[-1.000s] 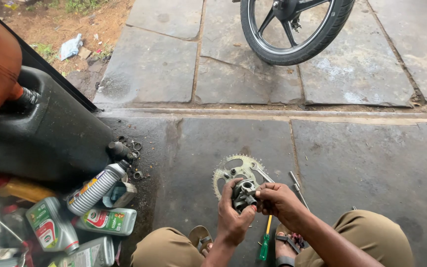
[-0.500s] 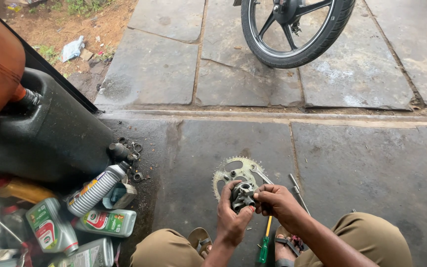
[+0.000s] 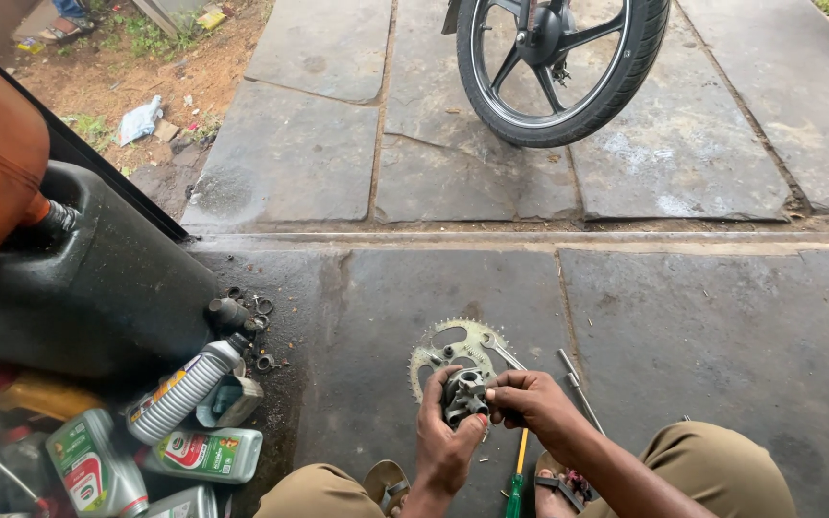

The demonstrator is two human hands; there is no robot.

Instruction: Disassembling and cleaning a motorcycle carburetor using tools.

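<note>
Both hands, the left hand (image 3: 445, 436) and right hand (image 3: 530, 408), keep gripping the dark metal hub part (image 3: 464, 395) above the sprocket (image 3: 455, 353), barely shifted from a moment ago.

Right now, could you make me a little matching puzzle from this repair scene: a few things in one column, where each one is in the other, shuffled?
Things:
1. small metal hub part
2. sprocket
3. motorcycle wheel
4. green-handled screwdriver

Places:
A. standing on the stone slabs at the top of the view
B. lying on the ground between the person's knees
C. held between the left hand and right hand
D. flat on the ground just beyond the hands

Pairs: 1-C, 2-D, 3-A, 4-B
</note>
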